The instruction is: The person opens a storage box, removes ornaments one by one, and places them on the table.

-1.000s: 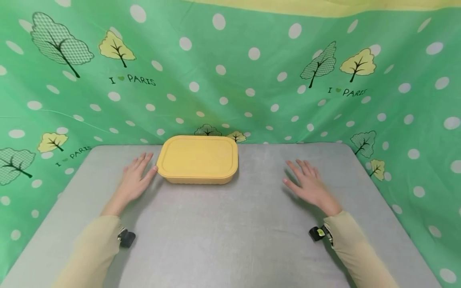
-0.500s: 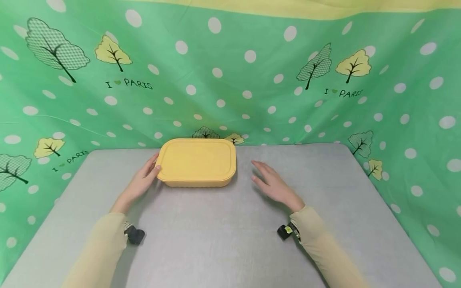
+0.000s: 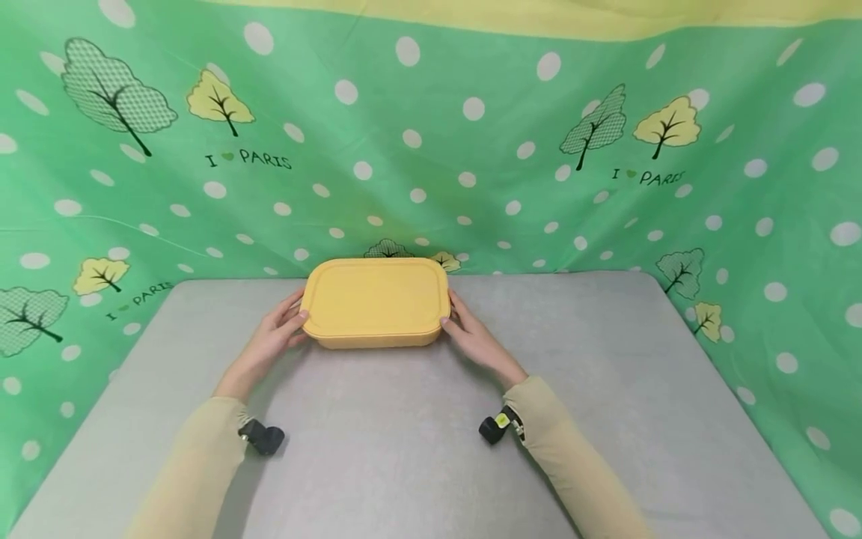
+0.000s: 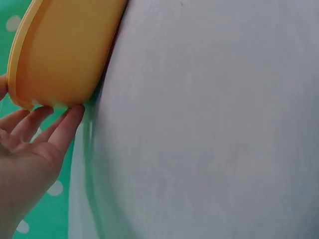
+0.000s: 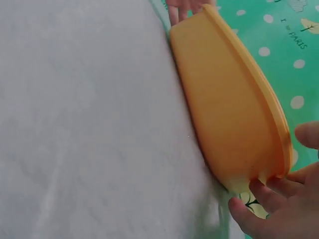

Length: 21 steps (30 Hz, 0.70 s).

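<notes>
A yellow rectangular food container (image 3: 377, 299) with rounded corners and a lid sits at the far side of the grey table, its long side facing me. At its left end my left hand (image 3: 272, 333) holds it, thumb on the lid's edge and fingers against the end wall. My right hand (image 3: 474, 337) is at the opposite end, thumb at the lid's near corner and fingers along the wall. Close up in the left wrist view, fingertips (image 4: 75, 112) touch the container's wall below its rim. The right wrist view shows fingers (image 5: 269, 194) bent against the other end. What is inside is hidden.
The grey cloth-covered table (image 3: 377, 449) spreads out in front of the container. Close behind it hangs a green dotted curtain (image 3: 431, 150) with tree prints, which also runs along both sides. Each wrist wears a small black camera (image 3: 269, 440).
My right hand has swept left across the table to the container's right end. The left hand has closed in on the left end. The container stays about where it was.
</notes>
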{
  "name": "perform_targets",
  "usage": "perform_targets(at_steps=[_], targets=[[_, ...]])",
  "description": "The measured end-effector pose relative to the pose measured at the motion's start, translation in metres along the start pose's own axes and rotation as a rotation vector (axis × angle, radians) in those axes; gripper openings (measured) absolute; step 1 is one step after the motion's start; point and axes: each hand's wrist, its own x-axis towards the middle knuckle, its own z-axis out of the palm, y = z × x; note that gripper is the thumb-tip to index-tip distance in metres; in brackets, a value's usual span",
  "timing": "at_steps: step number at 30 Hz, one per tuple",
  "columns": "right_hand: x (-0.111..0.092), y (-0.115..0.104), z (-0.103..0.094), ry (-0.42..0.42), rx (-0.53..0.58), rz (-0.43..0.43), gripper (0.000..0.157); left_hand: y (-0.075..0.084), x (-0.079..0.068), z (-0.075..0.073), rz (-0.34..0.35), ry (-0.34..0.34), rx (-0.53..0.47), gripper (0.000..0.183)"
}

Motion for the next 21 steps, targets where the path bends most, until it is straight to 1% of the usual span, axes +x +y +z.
perform_targets(at_steps=[2, 7, 10, 12, 15, 18, 21], targets=[[0.001, 0.001, 0.001, 0.022, 0.046, 0.02, 0.065, 0.001, 0.002, 0.002, 0.003, -0.008, -0.034, 0.068], [0.004, 0.003, -0.002, 0.051, 0.118, 0.01, 0.067, 0.001, 0.008, 0.006, 0.006, -0.013, -0.093, 0.067], [0.005, 0.002, -0.006, 0.055, 0.154, 0.026, 0.067, -0.001, 0.011, 0.008, -0.004, -0.028, -0.115, 0.065], [0.004, -0.002, -0.01, 0.047, 0.192, 0.043, 0.068, -0.003, 0.014, 0.009, -0.01, -0.039, -0.125, 0.065], [0.0, -0.012, -0.014, 0.026, 0.231, 0.07, 0.068, -0.006, 0.015, 0.011, -0.021, -0.035, -0.128, 0.066], [-0.006, -0.024, -0.016, 0.026, 0.239, 0.087, 0.066, -0.007, 0.016, 0.011, -0.03, -0.028, -0.13, 0.067], [-0.01, -0.029, -0.016, 0.034, 0.237, 0.095, 0.065, -0.008, 0.017, 0.012, -0.029, -0.041, -0.15, 0.067]])
